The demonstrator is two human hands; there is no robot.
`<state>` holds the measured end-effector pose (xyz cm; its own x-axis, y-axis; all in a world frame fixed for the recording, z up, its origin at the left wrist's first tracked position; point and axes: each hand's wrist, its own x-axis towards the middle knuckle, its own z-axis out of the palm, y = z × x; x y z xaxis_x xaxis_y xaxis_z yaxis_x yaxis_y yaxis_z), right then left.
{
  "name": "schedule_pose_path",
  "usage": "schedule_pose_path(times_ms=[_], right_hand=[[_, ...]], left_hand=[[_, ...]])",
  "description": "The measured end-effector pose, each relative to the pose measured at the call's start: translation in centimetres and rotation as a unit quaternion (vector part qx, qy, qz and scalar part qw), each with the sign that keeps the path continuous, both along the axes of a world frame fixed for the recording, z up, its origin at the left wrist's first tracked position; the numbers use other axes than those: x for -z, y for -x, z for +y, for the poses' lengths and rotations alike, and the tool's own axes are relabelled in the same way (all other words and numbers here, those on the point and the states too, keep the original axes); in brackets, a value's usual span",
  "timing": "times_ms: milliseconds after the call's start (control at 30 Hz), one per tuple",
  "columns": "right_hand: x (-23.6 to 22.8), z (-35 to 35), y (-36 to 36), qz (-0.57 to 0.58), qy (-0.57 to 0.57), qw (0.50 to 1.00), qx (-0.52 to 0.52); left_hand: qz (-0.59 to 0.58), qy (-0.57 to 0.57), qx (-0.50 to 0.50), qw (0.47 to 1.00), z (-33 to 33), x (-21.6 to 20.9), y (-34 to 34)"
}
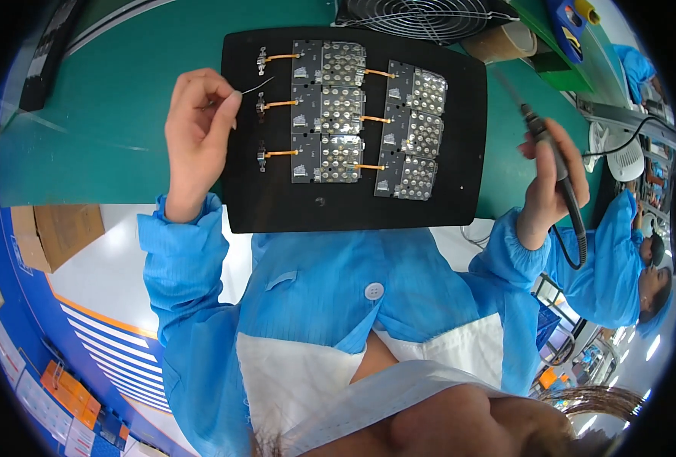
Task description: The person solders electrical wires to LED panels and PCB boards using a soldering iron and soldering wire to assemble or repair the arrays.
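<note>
Between the thumb and fingers of my left hand (pixel 199 129) is pinched a thin piece of solder wire (pixel 259 84), its free end reaching over the left side of a black mat (pixel 277 206). My right hand (pixel 553 175) grips a soldering iron (pixel 540 126) beyond the mat's right edge, tip up and to the left, touching nothing I can see. On the mat lie several dark circuit boards (pixel 305 110) with rows of round silvery keys, in two columns. Orange flex cables (pixel 281 103) run left from the left column to small metal connectors (pixel 261 104); others bridge the columns.
A round fan with a wire grille (pixel 429 17) stands behind the mat, beside a brown cardboard tube (pixel 502 42). A green bin (pixel 566 76) is at the far right. The iron's cord (pixel 574 221) loops below my right hand. Co-workers in blue (pixel 604 263) are at the right.
</note>
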<state>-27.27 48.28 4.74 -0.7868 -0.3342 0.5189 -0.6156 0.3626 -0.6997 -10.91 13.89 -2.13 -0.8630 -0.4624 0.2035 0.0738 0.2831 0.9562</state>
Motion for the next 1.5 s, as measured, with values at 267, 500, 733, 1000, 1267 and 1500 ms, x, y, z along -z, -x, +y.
schedule_pose_path(times_ms=[267, 500, 733, 1000, 1267, 1500], right_hand=[[2.7, 0.5, 6.3, 0.172, -0.153, 0.970, 0.081], [2.1, -1.7, 1.2, 0.053, -0.069, 0.995, -0.045], [2.1, -8.9, -2.4, -0.061, -0.071, 0.940, -0.328], [3.3, -10.3, -2.4, -0.052, -0.071, 0.938, -0.334], [3.2, -10.4, -2.4, -0.056, -0.081, 0.932, -0.348], [3.0, -10.4, -2.4, -0.055, -0.093, 0.931, -0.350]], left_hand=[[-0.002, 0.230, -0.061, 0.971, -0.1, -1.6, -0.4], [-0.033, 0.302, -0.042, 0.952, 1.1, -1.4, -0.6], [0.008, 0.314, -0.032, 0.949, 1.8, -1.3, 0.8], [0.000, 0.304, -0.030, 0.952, 1.9, -1.0, 0.7], [-0.002, 0.306, -0.029, 0.952, 1.7, -0.7, 0.9], [0.012, 0.300, -0.020, 0.954, 2.1, -0.3, 1.4]])
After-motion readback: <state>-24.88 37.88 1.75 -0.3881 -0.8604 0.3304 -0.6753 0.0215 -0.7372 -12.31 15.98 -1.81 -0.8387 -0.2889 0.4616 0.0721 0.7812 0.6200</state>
